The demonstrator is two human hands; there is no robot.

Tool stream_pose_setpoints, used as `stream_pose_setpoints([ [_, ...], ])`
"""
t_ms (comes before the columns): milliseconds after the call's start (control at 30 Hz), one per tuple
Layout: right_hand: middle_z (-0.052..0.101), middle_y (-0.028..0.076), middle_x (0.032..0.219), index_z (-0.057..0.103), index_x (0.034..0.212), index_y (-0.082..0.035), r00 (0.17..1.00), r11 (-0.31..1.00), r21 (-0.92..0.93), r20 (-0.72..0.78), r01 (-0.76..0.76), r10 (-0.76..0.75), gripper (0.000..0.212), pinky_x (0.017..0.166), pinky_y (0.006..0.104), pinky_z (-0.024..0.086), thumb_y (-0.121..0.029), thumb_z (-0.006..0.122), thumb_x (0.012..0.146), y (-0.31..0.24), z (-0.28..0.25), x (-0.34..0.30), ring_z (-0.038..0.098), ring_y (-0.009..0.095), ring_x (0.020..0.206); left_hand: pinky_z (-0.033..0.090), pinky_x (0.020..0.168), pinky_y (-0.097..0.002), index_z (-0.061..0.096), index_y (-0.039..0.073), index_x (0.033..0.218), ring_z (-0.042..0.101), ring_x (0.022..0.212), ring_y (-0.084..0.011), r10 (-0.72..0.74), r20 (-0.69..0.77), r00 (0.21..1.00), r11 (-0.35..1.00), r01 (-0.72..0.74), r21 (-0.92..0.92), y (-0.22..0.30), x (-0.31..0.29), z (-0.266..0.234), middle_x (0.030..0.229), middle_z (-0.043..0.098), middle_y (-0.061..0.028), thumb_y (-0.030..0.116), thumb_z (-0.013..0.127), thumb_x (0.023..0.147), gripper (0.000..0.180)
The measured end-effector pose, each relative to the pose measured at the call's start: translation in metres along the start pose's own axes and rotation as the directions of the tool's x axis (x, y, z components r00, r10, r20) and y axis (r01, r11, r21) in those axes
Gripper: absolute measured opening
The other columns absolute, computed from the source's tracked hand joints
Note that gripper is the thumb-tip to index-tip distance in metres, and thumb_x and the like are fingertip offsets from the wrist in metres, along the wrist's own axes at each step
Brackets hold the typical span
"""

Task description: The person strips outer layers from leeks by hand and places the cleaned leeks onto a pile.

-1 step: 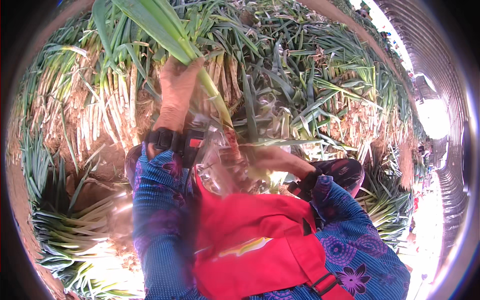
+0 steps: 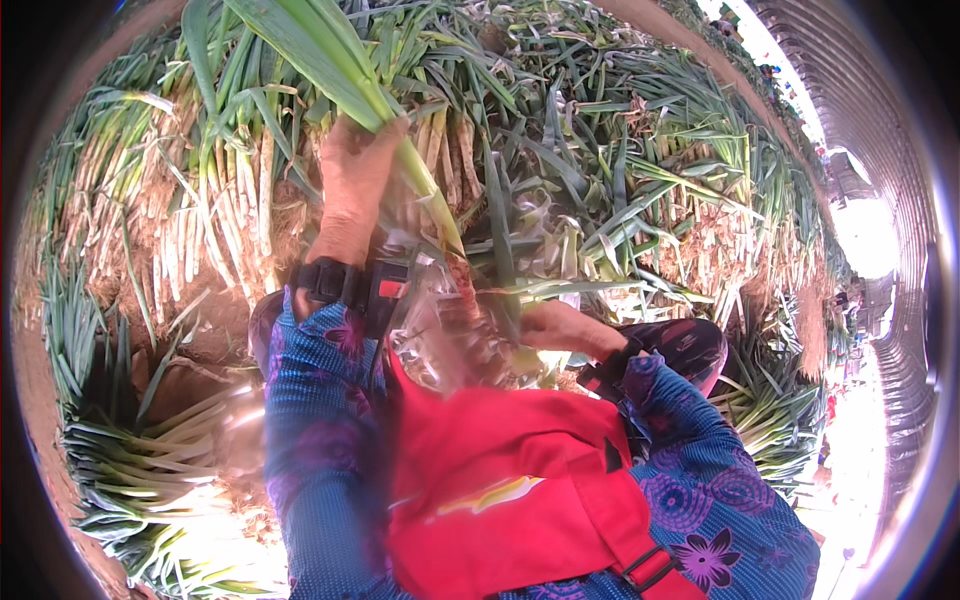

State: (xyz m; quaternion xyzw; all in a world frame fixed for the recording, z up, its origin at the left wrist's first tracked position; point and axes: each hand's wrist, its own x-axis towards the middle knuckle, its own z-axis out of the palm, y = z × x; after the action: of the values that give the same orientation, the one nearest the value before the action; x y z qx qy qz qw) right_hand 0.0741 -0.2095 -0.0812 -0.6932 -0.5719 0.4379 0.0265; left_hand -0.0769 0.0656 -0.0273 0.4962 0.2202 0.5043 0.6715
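A thick leek (image 2: 425, 190) slants across the middle, its broad green leaves toward the far edge and its brownish root end, partly smeared, toward my lap. My left hand (image 2: 357, 165) is closed around it just below where the leaves fan out. Lower and to the right, my right hand (image 2: 562, 328) is closed beside the root end, its fingers pinched at the lower tip of a dangling green leek leaf (image 2: 503, 240). Pale peelings (image 2: 430, 345) lie beneath the root end, some of them blurred.
Bundled leeks (image 2: 190, 200) stand in rows at the far left, with more leeks (image 2: 700, 230) at the right. Loose leeks (image 2: 160, 450) lie at the near left. A red apron (image 2: 500, 430) covers my lap. Corrugated sheeting (image 2: 850, 80) curves along the right.
My right hand was smeared by motion further left and now shows clearly a little to the right, with a green leaf strip at its fingertips. My left hand and the leek have barely moved.
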Motion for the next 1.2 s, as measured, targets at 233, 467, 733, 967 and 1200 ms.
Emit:
stream_pose_setpoints([
  [233, 0.067, 0.018, 0.091, 0.059, 0.103, -0.003, 0.767, 0.947, 0.275, -0.639, 0.165, 0.052, 0.033, 0.077, 0.0404, 0.049, -0.028, 0.064, 0.083, -0.075, -0.041, 0.036, 0.065, 0.030, 0.085, 0.045, 0.061, -0.0224, 0.058, 0.001, 0.112, 0.057, 0.074, -0.0088, -0.093, -0.010, 0.996, 0.984, 0.093, 0.151, -0.001, -0.018, 0.010, 0.087, 0.061, -0.0024, 0.008, 0.069, 0.082, 0.032],
  [467, 0.065, 0.018, 0.075, 0.060, 0.094, -0.005, 0.700, 0.996, 0.029, -0.713, 0.087, -0.041, 0.025, 0.070, 0.0453, 0.048, -0.024, 0.064, 0.077, -0.098, -0.051, 0.073, 0.063, 0.038, 0.075, 0.048, 0.066, -0.0262, 0.059, -0.001, 0.106, 0.057, 0.074, -0.0097, 0.030, 0.002, 1.000, 0.972, -0.029, 0.233, -0.012, -0.017, 0.014, 0.086, 0.063, -0.0033, 0.012, 0.070, 0.080, 0.031],
  [733, 0.064, 0.020, 0.075, 0.060, 0.086, -0.004, 0.698, 0.999, -0.046, -0.715, 0.023, -0.049, 0.021, 0.068, 0.0445, 0.049, -0.023, 0.062, 0.077, -0.100, -0.045, 0.092, 0.063, 0.037, 0.073, 0.045, 0.057, -0.0199, 0.061, 0.001, 0.104, 0.054, 0.066, -0.0031, 0.123, -0.040, 0.992, 0.908, -0.096, 0.408, -0.026, -0.019, 0.013, 0.081, 0.064, 0.0017, 0.006, 0.072, 0.081, 0.026],
  [967, 0.060, 0.010, 0.066, 0.059, 0.085, 0.000, 0.789, 0.857, 0.435, -0.611, 0.278, 0.054, 0.016, 0.058, 0.0316, 0.047, -0.015, 0.055, 0.080, -0.082, -0.047, 0.087, 0.058, 0.020, 0.058, 0.043, 0.054, -0.0188, 0.065, 0.003, 0.102, 0.056, 0.064, -0.0048, -0.044, 0.008, 0.999, 0.984, 0.042, 0.172, -0.013, -0.018, 0.013, 0.080, 0.065, 0.0009, 0.011, 0.073, 0.081, 0.024],
  [1200, 0.054, 0.002, 0.065, 0.059, 0.085, -0.002, 0.893, 0.283, 0.918, -0.355, 0.278, 0.276, 0.012, 0.048, 0.0257, 0.039, -0.013, 0.056, 0.082, -0.080, -0.039, 0.080, 0.052, 0.011, 0.056, 0.046, 0.064, -0.0238, 0.065, 0.003, 0.106, 0.057, 0.076, -0.0073, -0.127, 0.106, 0.986, 0.992, 0.126, 0.021, -0.008, -0.017, 0.002, 0.092, 0.066, -0.0018, 0.020, 0.069, 0.087, 0.026],
])
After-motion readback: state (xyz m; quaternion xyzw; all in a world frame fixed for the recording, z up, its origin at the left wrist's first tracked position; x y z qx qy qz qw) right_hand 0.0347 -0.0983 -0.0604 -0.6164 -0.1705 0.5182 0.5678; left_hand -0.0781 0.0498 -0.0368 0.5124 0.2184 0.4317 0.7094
